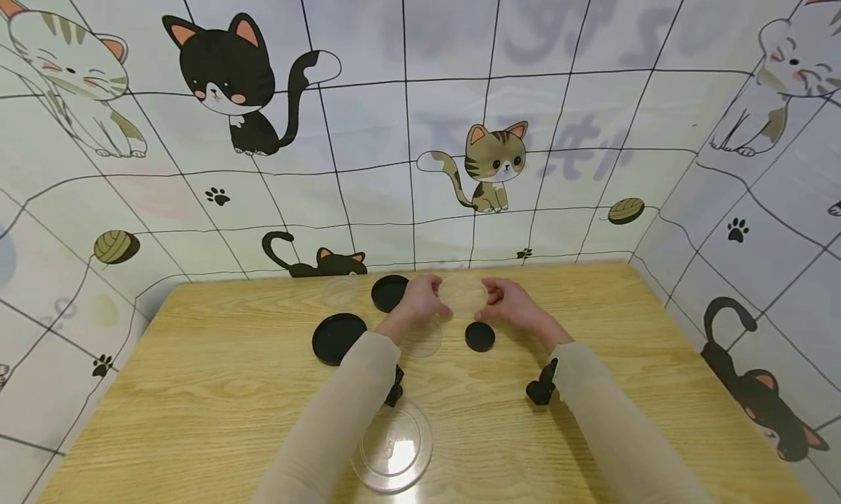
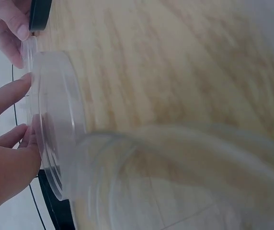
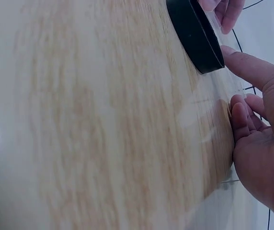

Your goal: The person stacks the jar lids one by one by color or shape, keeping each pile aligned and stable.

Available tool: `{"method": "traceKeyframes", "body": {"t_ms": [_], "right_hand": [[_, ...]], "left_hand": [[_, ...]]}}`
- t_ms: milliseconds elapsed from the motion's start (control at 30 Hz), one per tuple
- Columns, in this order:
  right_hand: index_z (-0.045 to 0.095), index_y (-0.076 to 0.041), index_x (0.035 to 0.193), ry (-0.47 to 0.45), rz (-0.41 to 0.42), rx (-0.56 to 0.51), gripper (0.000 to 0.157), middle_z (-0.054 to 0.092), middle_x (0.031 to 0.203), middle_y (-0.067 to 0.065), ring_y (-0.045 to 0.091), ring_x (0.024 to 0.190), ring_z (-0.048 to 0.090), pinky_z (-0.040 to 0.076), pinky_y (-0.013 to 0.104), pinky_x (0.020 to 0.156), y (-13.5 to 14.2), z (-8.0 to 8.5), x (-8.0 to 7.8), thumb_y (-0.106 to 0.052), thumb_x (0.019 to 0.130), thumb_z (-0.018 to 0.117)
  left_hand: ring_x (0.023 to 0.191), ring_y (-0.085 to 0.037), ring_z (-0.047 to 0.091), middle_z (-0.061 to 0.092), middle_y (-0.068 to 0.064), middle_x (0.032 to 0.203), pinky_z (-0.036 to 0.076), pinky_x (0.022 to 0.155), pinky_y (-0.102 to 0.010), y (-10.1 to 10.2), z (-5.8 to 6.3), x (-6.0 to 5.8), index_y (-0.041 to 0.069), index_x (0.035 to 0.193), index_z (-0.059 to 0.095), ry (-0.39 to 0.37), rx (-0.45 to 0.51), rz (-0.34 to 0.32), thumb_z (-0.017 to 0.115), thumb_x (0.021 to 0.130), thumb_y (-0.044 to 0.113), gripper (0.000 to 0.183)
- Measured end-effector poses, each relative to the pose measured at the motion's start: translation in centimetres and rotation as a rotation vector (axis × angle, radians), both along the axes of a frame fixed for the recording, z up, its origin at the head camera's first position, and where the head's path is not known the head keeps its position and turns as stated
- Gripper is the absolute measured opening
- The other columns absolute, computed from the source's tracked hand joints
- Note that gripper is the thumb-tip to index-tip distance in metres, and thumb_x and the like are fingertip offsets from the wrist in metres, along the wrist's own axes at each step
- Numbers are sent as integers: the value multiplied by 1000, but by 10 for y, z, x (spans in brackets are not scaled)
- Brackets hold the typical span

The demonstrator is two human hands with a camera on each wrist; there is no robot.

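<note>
Near the table's back edge, a clear round lid (image 1: 462,296) lies between both hands. My left hand (image 1: 420,301) holds its left side, thumb at the near edge and fingers farther back. On the opposite side my right hand (image 1: 515,307) grips the rim with thumb and bent fingers. Just in front of the right thumb sits a small black round lid (image 1: 480,337), seen edge-on in the right wrist view. Another clear lid (image 2: 58,115) stands close to my left hand. A black round lid (image 1: 388,294) is partly hidden behind that hand.
A larger black lid (image 1: 338,337) lies left of my left forearm. One big clear lid (image 1: 393,449) is at the front, partly under the sleeve. A faint clear disc (image 1: 340,291) sits at the back left. A cat-patterned sheet (image 1: 368,139) rises behind the wooden table (image 1: 217,387).
</note>
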State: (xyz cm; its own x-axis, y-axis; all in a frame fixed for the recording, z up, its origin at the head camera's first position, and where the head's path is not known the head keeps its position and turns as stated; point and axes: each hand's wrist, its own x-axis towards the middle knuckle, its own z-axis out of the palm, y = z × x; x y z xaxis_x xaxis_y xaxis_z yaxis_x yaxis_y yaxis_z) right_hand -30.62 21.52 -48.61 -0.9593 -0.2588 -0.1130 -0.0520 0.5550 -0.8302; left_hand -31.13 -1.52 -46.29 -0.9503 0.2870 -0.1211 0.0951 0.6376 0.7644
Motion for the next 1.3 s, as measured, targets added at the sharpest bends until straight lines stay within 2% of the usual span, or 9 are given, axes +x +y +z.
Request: {"method": "traceKeyframes", "body": {"t_ms": [133,367,500,633,767,867,1033,1300], "right_hand": [[42,9,149,-20,-5,-32,80,56,126,23,34,111,53,48,37,90,-2,4,3,-8,84,85],[44,6,148,-17,-23,-85,76,55,132,24,36,119,53,50,37,89,-4,17,11,-10,85,84],[41,6,150,17,-1,-94,78,49,140,26,39,122,51,50,41,90,-10,36,23,-12,87,83],[42,5,151,58,22,-107,77,47,139,28,41,118,52,50,42,90,-17,51,35,-9,87,83],[46,4,147,117,44,-119,77,51,132,28,37,110,55,50,41,90,-23,54,43,-8,83,86],[50,5,143,164,69,-131,74,54,125,28,35,105,57,50,45,93,-29,57,55,-8,80,88],[55,6,139,198,129,-156,70,56,117,24,35,103,58,50,50,95,-41,61,73,-6,79,89],[58,6,136,207,213,-172,70,60,113,19,31,101,59,52,51,93,-60,64,98,-5,76,91]], "left_hand": [[122,-29,56,60,-17,133,49,102,-39,-4,4,1,-3,142,54,-15,27,-3,88,80,7,72],[122,-32,56,58,-20,136,50,99,-42,-16,20,5,-4,143,53,-8,133,-34,88,80,6,73],[118,-30,57,58,-19,135,51,97,-42,-28,27,10,-2,144,53,6,164,-52,89,79,9,75],[110,-26,56,59,-19,130,52,89,-38,-39,38,26,0,143,54,0,234,-35,90,78,9,74],[100,-23,53,59,-19,123,52,80,-33,-51,44,45,-1,143,54,10,330,-24,90,76,3,76],[94,-20,57,60,-15,116,55,79,-31,-62,45,59,-3,141,54,29,377,-21,90,76,1,75],[90,-21,66,61,-13,110,59,79,-33,-83,48,85,-4,138,56,17,428,-2,88,77,-2,69],[87,-21,69,58,-16,116,60,78,-30,-110,48,126,-6,135,59,43,458,-1,87,76,-6,66]]}}
